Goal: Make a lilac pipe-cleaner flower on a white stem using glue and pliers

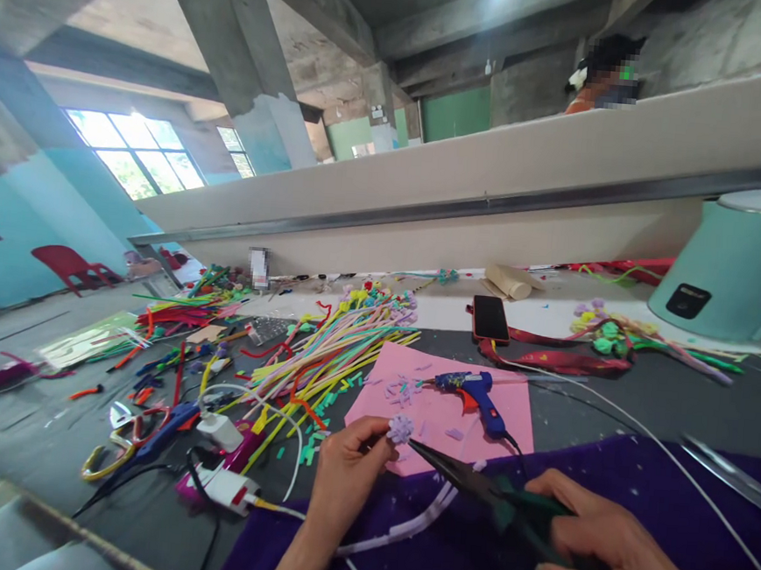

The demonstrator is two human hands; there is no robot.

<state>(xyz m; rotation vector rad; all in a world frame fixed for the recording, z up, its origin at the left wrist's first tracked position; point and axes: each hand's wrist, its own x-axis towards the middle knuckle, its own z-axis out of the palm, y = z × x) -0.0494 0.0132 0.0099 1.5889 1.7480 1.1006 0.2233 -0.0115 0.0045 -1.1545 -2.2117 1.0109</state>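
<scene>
On teal canister (726,251), unreadable black panel (687,301)

Ruffled lilac cluster (400,429), seemingly touching dark pliers (464,479)

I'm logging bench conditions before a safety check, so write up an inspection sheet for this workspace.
Surface: dark tabletop, with a purple cloth and pink sheet on it.
Job's things: lilac fuzzy piece; long-nose pliers, tips close to it, contact unclear; glue gun lying on the pink sheet, heat not tellable.
Clutter: colored stems, small cut bits, phone.
Hands: left hand pinches the lilac piece; right hand grips the pliers.
Cables: white cable crosses the right side; black cord runs from the glue gun.
Spills: nothing seen.
Surroundings: partition behind, person beyond; red chair at far left.
</scene>
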